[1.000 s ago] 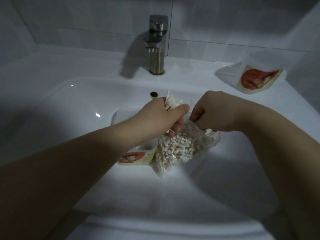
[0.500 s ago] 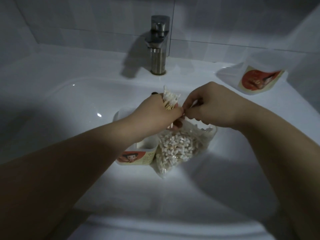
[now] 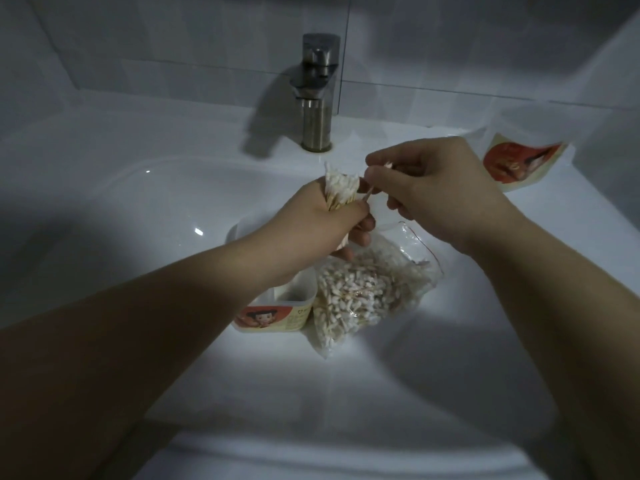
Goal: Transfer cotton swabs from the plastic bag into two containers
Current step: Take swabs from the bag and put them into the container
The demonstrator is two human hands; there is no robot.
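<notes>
Sink (image 3: 104,209): white, ceramic-looking, smooth and glossy, with bright highlights on the left of the basin.
Faucet (image 3: 317,109): grey metal with a brushed satin finish, at the far rim.
Wall tiles (image 3: 173,39): pale and smooth, with a dull sheen.
Plastic bag (image 3: 412,247): thin clear film, crinkled and shiny, with a red strip along its mouth.
Bagged swabs (image 3: 360,292): fluffy white cotton tips on pale wood-coloured sticks.
Swab bundle (image 3: 341,188): the same matt cotton and tan sticks, gripped in the left hand (image 3: 322,226).
Single swab (image 3: 370,196): thin tan stick, pinched by the right hand (image 3: 440,188).
Near container (image 3: 294,301): smooth milky white plastic with a glossy red-and-cream printed label.
Far container (image 3: 526,161): translucent plastic at the far right, with a similar printed label.
</notes>
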